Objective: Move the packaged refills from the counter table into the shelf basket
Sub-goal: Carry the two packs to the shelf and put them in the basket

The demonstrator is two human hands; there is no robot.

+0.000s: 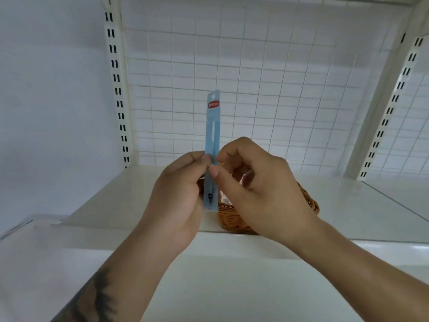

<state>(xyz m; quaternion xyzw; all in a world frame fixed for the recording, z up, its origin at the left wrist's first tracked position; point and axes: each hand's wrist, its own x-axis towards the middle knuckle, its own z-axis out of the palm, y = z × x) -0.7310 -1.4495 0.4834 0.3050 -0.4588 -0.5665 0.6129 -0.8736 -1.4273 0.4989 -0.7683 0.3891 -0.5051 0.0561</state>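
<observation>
Head view: both hands (left hand point(178, 196), right hand point(257, 189)) on upright refill pack point(212, 126).

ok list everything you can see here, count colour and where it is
refill packet: one, light blue with a red label, held upright in front of the shelf
basket: one, brown wicker, on the shelf, mostly hidden behind the hands
shelf: one, white, below a white wire grid back
counter table: one, white, nearest the camera
left hand: one, pinches the packet's lower half
right hand: one, pinches the packet from the other side
</observation>
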